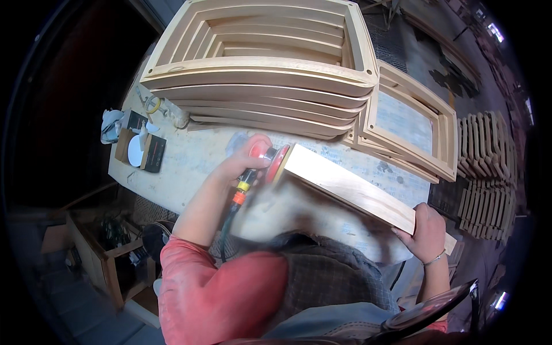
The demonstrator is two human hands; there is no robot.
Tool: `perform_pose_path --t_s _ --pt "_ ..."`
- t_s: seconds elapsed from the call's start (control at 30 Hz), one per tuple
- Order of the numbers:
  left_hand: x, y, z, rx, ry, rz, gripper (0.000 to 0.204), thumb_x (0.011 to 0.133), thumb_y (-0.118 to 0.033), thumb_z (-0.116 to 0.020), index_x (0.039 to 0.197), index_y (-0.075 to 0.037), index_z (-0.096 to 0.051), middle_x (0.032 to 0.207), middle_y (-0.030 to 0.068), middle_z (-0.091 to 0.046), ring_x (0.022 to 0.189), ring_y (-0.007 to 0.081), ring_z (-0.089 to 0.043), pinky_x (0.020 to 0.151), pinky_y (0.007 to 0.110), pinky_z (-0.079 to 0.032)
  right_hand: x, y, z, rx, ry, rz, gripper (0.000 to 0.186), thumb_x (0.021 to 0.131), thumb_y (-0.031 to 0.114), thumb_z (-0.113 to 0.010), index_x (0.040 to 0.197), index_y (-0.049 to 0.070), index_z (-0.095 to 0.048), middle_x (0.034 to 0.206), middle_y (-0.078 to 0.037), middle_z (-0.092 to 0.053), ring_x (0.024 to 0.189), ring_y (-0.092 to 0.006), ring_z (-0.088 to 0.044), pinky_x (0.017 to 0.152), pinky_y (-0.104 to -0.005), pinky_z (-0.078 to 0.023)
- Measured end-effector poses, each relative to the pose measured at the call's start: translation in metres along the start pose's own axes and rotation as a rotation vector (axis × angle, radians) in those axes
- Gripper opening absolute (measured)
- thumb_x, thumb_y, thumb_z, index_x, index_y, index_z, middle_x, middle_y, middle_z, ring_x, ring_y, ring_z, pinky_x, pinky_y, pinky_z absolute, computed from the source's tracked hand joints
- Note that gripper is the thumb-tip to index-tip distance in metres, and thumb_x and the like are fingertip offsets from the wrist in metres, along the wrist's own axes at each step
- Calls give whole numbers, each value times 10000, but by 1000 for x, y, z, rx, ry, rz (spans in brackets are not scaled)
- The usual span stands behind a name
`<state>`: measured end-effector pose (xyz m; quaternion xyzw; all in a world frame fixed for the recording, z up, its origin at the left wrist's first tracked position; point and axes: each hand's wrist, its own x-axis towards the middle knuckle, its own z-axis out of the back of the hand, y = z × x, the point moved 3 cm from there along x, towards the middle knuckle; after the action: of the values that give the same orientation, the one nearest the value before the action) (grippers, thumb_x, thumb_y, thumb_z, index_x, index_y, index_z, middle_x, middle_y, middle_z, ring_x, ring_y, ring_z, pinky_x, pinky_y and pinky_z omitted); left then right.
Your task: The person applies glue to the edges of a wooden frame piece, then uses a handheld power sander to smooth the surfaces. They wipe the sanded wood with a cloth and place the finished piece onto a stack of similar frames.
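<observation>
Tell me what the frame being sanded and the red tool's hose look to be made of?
The frame piece looks like solid pale wood, bare and unfinished: visible grain, matte surface, same tone as the stacked frames. The sander in the left hand trails a dark hose, probably rubber or plastic; its bend suggests flexibility. The right hand steadies the wood.

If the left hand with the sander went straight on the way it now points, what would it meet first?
The left hand presses the red sander against the end of the wooden frame piece, so it would probably meet that end face at once.
</observation>
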<state>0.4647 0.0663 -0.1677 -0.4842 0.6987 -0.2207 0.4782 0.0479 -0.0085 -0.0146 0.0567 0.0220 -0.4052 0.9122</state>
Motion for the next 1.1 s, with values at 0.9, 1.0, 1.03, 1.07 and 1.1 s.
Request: perform_pose_path --t_s 0.9,1.0,1.03,1.07,1.1 --pt "-77 -104 -308 1846 -310 -112 538 702 -91 -772 1189 -139 -548 1092 149 -557 1039 358 -605 874 432 -534 -89 -124 1 229 -78 49 467 676 334 -810 937 30 -571 868 -152 -592 841 -351 -597 714 -429 -498" --pt "-77 -108 -300 1867 -438 -82 545 703 -108 -782 1193 -143 -545 1134 140 -562 1053 343 -603 911 416 -530 -100 -138 -9 328 -145 50 453 667 315 -822 928 38 -577 847 -152 -608 793 -362 -601 697 -433 -492" --pt "-79 -104 -309 1874 -462 -54 547 703 -113 -784 1193 -144 -544 1143 140 -564 1058 343 -603 919 413 -527 -100 -137 -10 352 -183 64 454 665 314 -824 930 39 -578 848 -152 -611 783 -364 -602 693 -433 -491" --pt "-76 -96 -324 1885 -406 -91 563 694 -111 -793 1197 -149 -542 1146 136 -560 1058 345 -604 910 415 -531 -101 -138 -13 349 -254 90 451 670 314 -823 931 39 -578 850 -156 -613 768 -365 -601 685 -433 -487" --pt "-69 -88 -344 1930 -347 -98 572 693 -120 -798 1204 -159 -543 1138 141 -552 1044 360 -609 899 425 -533 -100 -137 -12 330 -232 64 452 677 309 -819 941 33 -577 840 -158 -611 765 -365 -600 681 -437 -485"
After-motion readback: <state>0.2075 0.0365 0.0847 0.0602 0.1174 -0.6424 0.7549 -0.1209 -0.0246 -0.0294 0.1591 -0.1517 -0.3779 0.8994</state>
